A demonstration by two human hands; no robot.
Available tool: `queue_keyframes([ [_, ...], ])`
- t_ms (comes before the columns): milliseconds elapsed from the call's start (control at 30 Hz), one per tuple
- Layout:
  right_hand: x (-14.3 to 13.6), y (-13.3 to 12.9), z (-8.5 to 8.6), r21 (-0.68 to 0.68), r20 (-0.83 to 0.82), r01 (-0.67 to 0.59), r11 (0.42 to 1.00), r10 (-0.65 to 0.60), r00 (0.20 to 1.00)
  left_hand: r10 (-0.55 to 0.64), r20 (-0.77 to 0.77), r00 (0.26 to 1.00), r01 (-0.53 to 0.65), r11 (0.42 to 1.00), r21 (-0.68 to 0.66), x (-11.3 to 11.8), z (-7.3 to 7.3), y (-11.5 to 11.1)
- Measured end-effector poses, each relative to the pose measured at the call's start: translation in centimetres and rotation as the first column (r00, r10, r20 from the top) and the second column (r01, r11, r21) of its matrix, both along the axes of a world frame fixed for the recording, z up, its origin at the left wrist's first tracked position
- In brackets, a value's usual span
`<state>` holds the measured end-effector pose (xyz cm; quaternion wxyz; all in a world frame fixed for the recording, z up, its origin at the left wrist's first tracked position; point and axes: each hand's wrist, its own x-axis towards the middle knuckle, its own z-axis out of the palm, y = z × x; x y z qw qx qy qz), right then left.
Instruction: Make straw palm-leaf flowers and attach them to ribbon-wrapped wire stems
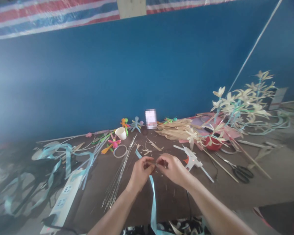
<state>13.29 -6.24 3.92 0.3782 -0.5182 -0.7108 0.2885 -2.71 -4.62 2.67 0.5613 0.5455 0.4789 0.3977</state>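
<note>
My left hand (142,168) and my right hand (171,167) meet above the middle of the brown table, thumbs and fingertips pinched. Between them is a small tan strip (151,162) that looks like dried husk; the fingers cover most of it. A light blue ribbon (152,192) runs beneath my hands and down over the table's front edge. Scraps of pale husk (154,144) lie just beyond my fingers. To the left of my left hand lies a bundle of thin metal wires (121,169). Right of my right hand rests a white glue gun (192,159) with a glue stick in its back.
Black-handled scissors (242,173) and sticks lie at right, near husk flowers (245,98) and a red bowl (212,143). Dried husks (175,129) are piled at the back. A paper cup (121,133), tape ring (120,151) and power strip (63,202) are at left.
</note>
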Motion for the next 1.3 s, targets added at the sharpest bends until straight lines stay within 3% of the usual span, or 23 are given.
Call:
queue_keyframes([
  [200, 0.1, 0.0, -0.4, -0.021, 0.055, 0.015, 1.0, -0.014, 0.998, -0.029, -0.069, 0.997, 0.035, 0.996, 0.082, 0.1, 0.2, -0.2],
  [500, -0.1, 0.0, -0.3, -0.051, 0.071, 0.047, 0.998, -0.044, 0.997, 0.024, 0.031, 0.999, -0.022, 0.998, -0.055, -0.4, -0.7, -0.2],
  [667, -0.4, 0.1, 0.1, -0.069, 0.019, -0.052, 0.996, 0.053, 0.998, -0.015, -0.069, 0.998, 0.015, 1.0, -0.001, -0.5, -0.9, 0.0],
  [867, -0.9, 0.0, -0.6, -0.103, 0.005, 0.009, 0.995, -0.009, 1.0, -0.047, -0.088, 0.995, 0.051, 0.998, 0.043, -0.2, -0.9, -0.3],
  [1067, -0.9, 0.0, -1.6, -0.146, -0.084, 0.047, 0.988, -0.059, 0.995, -0.023, -0.145, 0.989, 0.044, 0.988, 0.147, 0.2, -0.3, -0.8],
  [1300, 0.2, 0.9, -2.6, -0.298, -0.34, -0.064, 0.952, -0.043, 0.939, -0.011, -0.049, 0.999, 0.014, 0.998, 0.055, 0.3, -0.4, -0.3],
])
